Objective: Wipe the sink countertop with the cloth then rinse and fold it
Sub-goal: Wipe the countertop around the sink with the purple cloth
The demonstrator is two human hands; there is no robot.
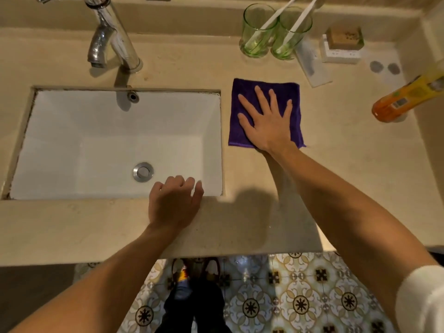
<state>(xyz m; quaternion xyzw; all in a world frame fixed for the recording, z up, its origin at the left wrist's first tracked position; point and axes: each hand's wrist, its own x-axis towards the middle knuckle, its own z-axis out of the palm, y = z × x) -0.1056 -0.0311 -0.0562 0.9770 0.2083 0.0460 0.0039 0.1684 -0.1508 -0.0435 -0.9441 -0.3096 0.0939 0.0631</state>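
Beige bathroom worktop point(336, 164): your right hand point(266, 121) presses flat, fingers spread, on the soft, limp purple cloth point(242, 133)—pinch a corner to lift—while your left hand point(174, 205) rests loosely curled, gripping nothing.

The beige countertop point(348, 164) carries it all: a purple cloth point(242, 131) spread flat just right of the white sink point(72, 145), two green glasses point(255, 48) touching at the back, a white packet point(312, 68) beside them, a soap box point(341, 52), two coins point(376, 66), an orange bottle point(394, 104) tilted at the right, and the chrome faucet point(113, 37) behind the basin.
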